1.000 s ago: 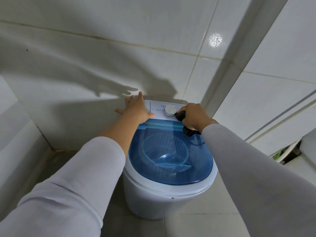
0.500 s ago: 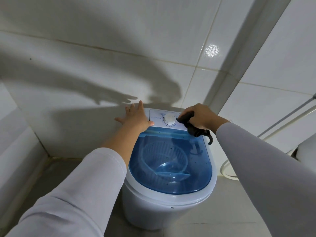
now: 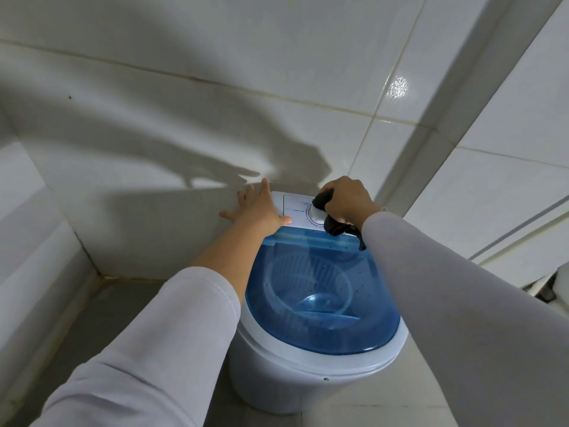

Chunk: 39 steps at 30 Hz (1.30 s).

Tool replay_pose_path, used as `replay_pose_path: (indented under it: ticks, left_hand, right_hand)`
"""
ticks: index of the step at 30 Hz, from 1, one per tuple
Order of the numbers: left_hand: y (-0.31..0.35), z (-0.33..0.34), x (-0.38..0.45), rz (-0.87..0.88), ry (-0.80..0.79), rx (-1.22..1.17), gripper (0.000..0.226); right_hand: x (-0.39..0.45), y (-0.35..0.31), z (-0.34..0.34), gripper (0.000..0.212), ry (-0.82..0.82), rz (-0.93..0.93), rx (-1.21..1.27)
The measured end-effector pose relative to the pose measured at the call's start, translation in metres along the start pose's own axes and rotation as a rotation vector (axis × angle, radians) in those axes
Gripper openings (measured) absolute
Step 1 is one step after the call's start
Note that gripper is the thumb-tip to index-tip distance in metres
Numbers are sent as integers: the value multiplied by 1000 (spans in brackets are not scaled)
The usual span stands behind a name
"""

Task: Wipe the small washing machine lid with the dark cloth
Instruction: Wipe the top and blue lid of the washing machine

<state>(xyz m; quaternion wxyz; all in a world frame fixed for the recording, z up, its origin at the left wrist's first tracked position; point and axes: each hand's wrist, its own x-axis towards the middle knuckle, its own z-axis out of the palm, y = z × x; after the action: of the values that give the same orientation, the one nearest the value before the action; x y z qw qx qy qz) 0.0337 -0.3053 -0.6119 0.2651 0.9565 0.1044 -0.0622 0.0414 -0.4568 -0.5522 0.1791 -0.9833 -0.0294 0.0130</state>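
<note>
The white control panel behind the lid was being wiped.

The dark cloth [image 3: 331,215] was clenched in the right hand [image 3: 349,198] and pressed around the dial [image 3: 317,214], just behind the blue lid [image 3: 320,300] of the small washing machine [image 3: 295,383]. The left hand [image 3: 258,211], flat and released, steadied the far-left corner. By judgement, the next stroke would have to be drawn down onto the speckled lid.

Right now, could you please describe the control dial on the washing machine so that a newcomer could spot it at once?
Start at the small white washing machine standing in the tiled corner, and look past its clear blue lid to the white control panel along the back edge. The dial is the round white knob there, partly covered by the dark cloth gripped in the right hand.
</note>
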Motion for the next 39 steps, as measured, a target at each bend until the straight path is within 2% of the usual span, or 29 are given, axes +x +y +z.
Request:
replay_pose_path:
  ticks: [7,13,17,24,28,35,37,39]
  left_hand:
    - [-1,0,0,-2,-8,-13,105]
    - [-1,3,-5,-23,-8,-60,103]
    - [1,2,-9,-39,12,-75,101]
    - [-5,7,-22,-94,149,-169,101]
    - [-21,3,-42,-111,148,-234,97]
    - [-75,-2,-71,-122,-1,-178,104]
    - [-79,-3,-77,-101,-19,-174,104]
    - [-79,-2,-81,-69,-10,-181,101]
  right_hand:
    - [-6,7,3,45,-2,-193,-173]
    - [-12,18,1,51,-25,-258,-204]
    - [-16,23,-16,50,-105,-249,-260]
    - [-28,29,-49,48,-27,-209,-162]
    - [-32,12,-46,42,-48,-252,-189]
    - [-42,-45,-11,43,-114,-425,-316]
    - [-43,-58,2,43,-83,-480,-375]
    - [-42,-67,16,42,25,-578,-518]
